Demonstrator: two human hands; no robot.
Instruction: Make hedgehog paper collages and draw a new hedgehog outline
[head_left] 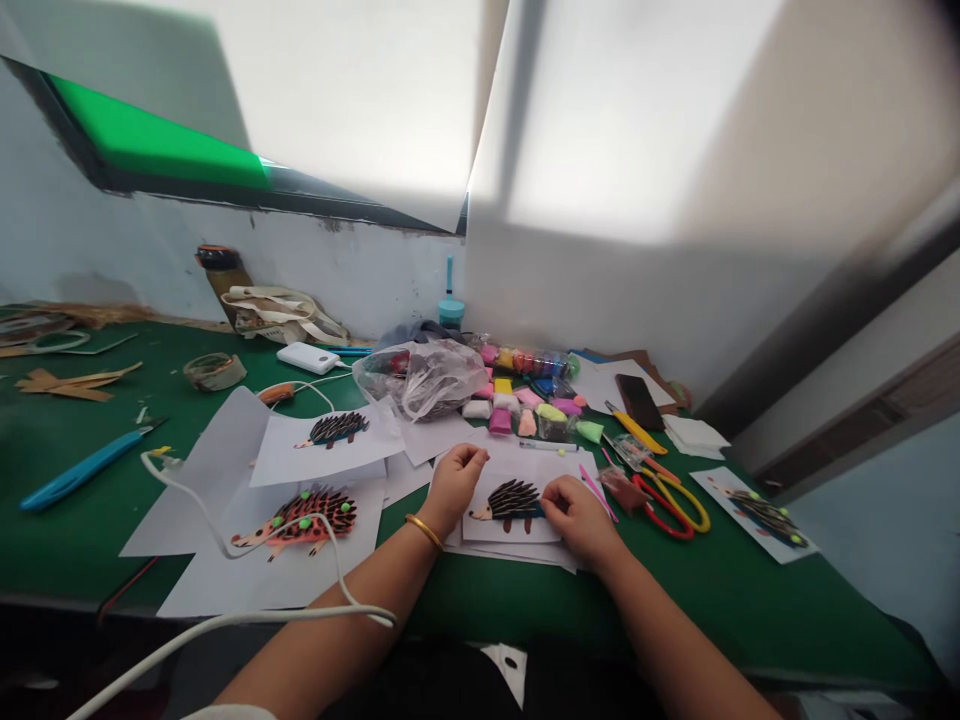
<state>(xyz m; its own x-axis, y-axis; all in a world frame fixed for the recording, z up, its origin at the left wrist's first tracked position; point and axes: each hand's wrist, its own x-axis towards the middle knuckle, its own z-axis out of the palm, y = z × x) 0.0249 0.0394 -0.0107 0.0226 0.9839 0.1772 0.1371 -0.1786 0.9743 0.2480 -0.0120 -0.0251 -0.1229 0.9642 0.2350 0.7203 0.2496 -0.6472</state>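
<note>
A white card with a black-spined hedgehog picture [512,503] lies in front of me on a few white sheets. My left hand [459,487], with a gold bangle at the wrist, hovers at the card's upper left, its thumb and finger pinched together. At the hedgehog's rear end my right hand [581,517] is closed in a pinch, touching or just above the picture. Whatever either pinch holds is too small or hidden. Beside the right hand lies a pink modelling tool [598,493]; a white pen-like stick [548,445] lies behind the card.
Colourful clay packets [525,405] and a plastic bag [420,378] lie behind. Scissors [679,505], a phone [639,401] and another hedgehog card [754,515] are rightward. Leftward are a spotted hedgehog picture [300,515], a white cable [225,612] and a blue craft knife [82,468].
</note>
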